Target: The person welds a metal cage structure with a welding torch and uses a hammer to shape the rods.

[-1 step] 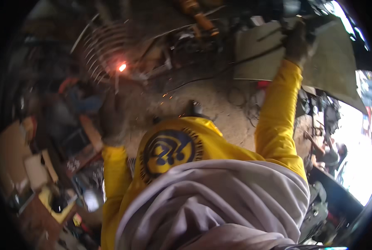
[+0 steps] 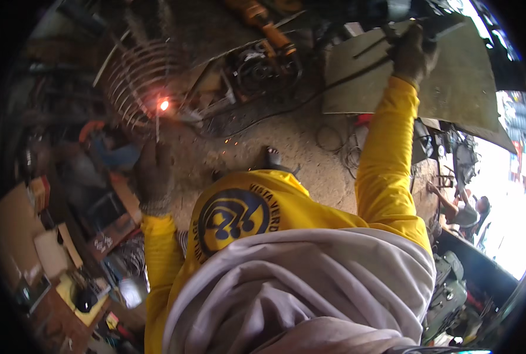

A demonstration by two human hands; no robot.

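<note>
Orange bar [image 2: 269, 28] and ribbed cage [image 2: 139, 71] sit far, left of a pale sheet [image 2: 469, 82]; black cable [image 2: 322, 92] runs between the hands. The left hand [image 2: 155, 171] is closed on a rod [image 2: 157, 128], its tip glowing at the cage. The right hand [image 2: 413, 58] clamps a dark object [image 2: 444, 26], hard to identify. Since the earlier frame, blur has eased.

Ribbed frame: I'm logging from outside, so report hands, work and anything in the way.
Left hand holding rod, tip by glow at ribbed frame. Right hand gripping dark object, kind unclear. Sparks right of rod; nothing seen blocking it.
</note>
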